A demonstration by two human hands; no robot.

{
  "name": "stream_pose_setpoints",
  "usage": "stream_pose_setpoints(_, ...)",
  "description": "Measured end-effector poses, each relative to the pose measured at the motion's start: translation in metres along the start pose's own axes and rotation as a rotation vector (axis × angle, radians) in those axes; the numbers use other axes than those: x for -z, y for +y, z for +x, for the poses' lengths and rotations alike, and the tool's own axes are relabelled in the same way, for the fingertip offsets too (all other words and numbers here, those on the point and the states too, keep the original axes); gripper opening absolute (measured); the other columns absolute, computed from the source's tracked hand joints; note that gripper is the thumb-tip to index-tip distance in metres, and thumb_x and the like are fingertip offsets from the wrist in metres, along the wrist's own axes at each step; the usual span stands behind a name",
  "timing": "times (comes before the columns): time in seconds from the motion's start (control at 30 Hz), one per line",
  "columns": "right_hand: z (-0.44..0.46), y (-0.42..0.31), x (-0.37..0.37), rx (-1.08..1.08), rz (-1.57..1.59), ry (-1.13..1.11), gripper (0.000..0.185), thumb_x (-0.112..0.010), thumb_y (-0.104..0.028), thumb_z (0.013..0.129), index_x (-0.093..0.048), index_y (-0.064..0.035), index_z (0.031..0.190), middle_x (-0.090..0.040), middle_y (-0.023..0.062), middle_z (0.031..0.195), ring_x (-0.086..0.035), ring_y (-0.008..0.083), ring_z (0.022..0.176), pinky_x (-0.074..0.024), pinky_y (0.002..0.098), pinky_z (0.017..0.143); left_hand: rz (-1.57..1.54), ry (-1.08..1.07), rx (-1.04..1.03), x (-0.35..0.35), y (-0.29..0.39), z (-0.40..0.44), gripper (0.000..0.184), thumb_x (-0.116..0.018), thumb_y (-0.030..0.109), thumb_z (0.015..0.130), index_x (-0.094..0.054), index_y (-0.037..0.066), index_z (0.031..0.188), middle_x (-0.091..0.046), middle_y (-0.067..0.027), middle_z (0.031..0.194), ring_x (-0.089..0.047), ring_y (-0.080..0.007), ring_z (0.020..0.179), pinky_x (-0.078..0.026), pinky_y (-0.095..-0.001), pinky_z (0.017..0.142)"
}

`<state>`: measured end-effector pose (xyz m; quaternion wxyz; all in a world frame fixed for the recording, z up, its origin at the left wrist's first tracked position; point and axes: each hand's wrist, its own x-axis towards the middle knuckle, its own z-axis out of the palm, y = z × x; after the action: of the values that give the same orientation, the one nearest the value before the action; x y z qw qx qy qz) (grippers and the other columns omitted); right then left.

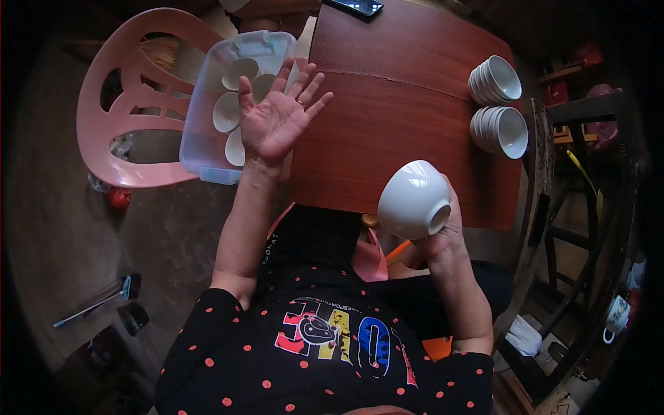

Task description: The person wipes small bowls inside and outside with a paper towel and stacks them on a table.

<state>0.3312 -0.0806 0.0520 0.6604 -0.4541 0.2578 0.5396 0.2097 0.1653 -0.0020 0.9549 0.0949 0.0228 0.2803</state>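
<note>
My left hand (280, 121) is raised palm up with its fingers spread, between the plastic bin and the table's left edge, and holds nothing. A white bowl (413, 199) is in my right hand (446, 228) near the table's front edge, tilted on its side with its foot toward the lower right. Several white bowls (226, 113) lie in the clear plastic bin (192, 131), partly hidden by my left hand. Two stacks of white bowls lie tilted at the table's right side, an upper stack (503, 77) and a lower stack (512, 133).
The bin rests on a pink chair (97, 104) left of the reddish-brown table (387, 117). A phone (356, 7) lies at the table's far edge. A dark wooden frame (539, 159) stands at the right. A brush with a long handle (97, 308) is on the floor at the lower left.
</note>
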Motion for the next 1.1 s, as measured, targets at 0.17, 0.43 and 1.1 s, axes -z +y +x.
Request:
stream_pose_setpoints(0.17, 0.003, 0.000, 0.002, -0.018, -0.013, -0.026, 0.032, -0.056, -0.040, 0.084, -0.062, -0.0148, 0.102, -0.065, 0.0005, 0.092, -0.061, 0.0163, 0.089, -0.0494, 0.0423, 0.080, -0.054, -0.012, -0.010, 0.005, -0.003, -0.005, 0.078, -0.051, 0.050, 0.086, -0.019, 0.007, 0.143, -0.012, -0.0211, 0.149, -0.010, -0.0357, 0.139, -0.004, -0.0556, 0.111)
stream_pose_setpoints(0.43, 0.006, 0.005, 0.006, -0.061, 0.065, -0.138, 0.027, -0.053, -0.037, 0.086, -0.062, -0.0137, 0.098, -0.066, 0.0009, 0.089, -0.062, 0.0161, 0.083, -0.0512, 0.0408, 0.077, -0.074, -0.014, 0.010, 0.003, -0.003, -0.011, 0.074, -0.050, 0.049, 0.086, -0.024, 0.008, 0.142, -0.016, -0.0209, 0.148, -0.013, -0.0349, 0.138, -0.007, -0.0551, 0.111)
stream_pose_setpoints(1.1, 0.003, 0.015, 0.004, -0.079, -0.021, -0.180, 0.027, -0.051, -0.036, 0.088, -0.061, -0.0123, 0.097, -0.066, 0.0035, 0.088, -0.064, 0.0168, 0.079, -0.0554, 0.0406, 0.069, 1.117, -0.029, 0.199, -0.007, -0.054, -0.078, 0.058, -0.046, 0.040, 0.091, -0.037, 0.009, 0.138, -0.038, -0.0115, 0.140, -0.034, -0.0232, 0.130, -0.026, -0.0369, 0.107)
